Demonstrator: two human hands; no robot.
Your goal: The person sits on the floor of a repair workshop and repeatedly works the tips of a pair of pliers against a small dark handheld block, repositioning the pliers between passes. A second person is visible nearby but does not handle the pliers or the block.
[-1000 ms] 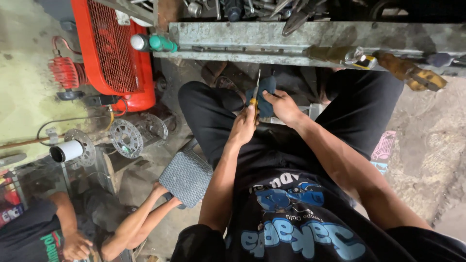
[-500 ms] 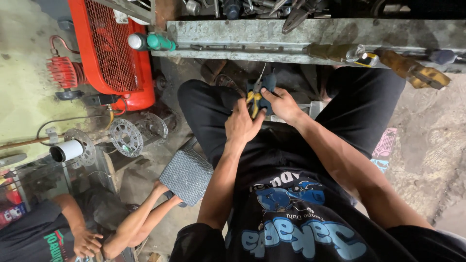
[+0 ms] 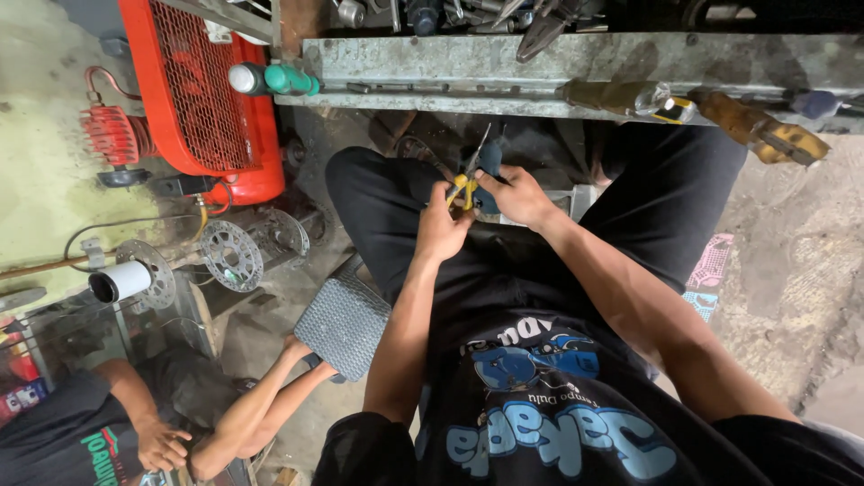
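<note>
Both hands, left [image 3: 443, 225] and right [image 3: 517, 194], close around yellow-handled pliers [image 3: 464, 180].

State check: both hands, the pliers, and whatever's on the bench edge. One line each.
left hand: closed on the yellow grips of the pliers
right hand: closed, at the pliers from the other side
pliers: held over the lap, tips pointing up; open or closed cannot be told
spray can: lying on its side on the bench edge, capped
bench: cluttered with tools
another person's hand: touching a grey pad
</note>
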